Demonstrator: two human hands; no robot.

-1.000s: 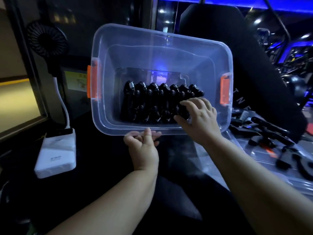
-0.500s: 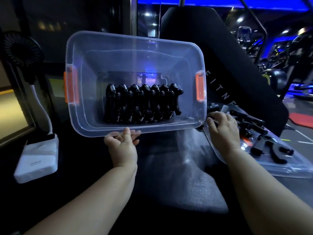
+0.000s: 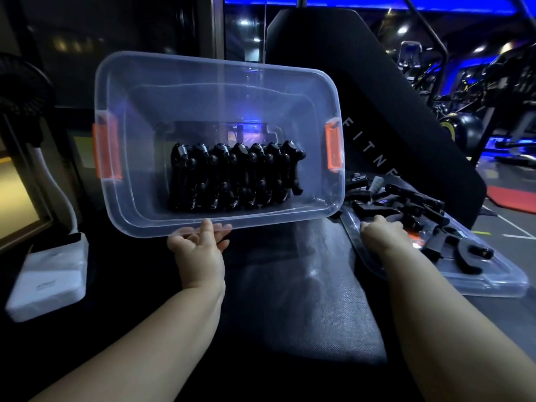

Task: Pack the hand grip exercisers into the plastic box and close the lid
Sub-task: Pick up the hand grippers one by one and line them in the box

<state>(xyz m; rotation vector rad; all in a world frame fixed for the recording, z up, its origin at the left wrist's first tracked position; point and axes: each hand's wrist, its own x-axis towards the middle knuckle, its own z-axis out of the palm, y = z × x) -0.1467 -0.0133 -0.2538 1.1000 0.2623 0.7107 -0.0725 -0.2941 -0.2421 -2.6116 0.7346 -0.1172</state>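
Note:
My left hand (image 3: 200,248) grips the near rim of a clear plastic box (image 3: 220,82) with orange latches, which is tilted so its opening faces me. Several black hand grip exercisers (image 3: 235,177) stand packed in a row inside it. To the right, the clear lid (image 3: 493,278) lies flat with several loose black exercisers (image 3: 417,207) on it. My right hand (image 3: 383,235) reaches over the lid's near left part, fingers curled down among the loose exercisers; what the fingertips touch is hidden.
A white power bank (image 3: 48,278) and a black desk fan (image 3: 21,85) stand at the left. A dark padded bench back (image 3: 377,97) rises behind the box. Grey cushion (image 3: 304,285) lies between my arms. Gym machines fill the far right.
My right hand has left the box's inside and moved right and down to the lid with the loose exercisers. The view shifted, so the box sits further left.

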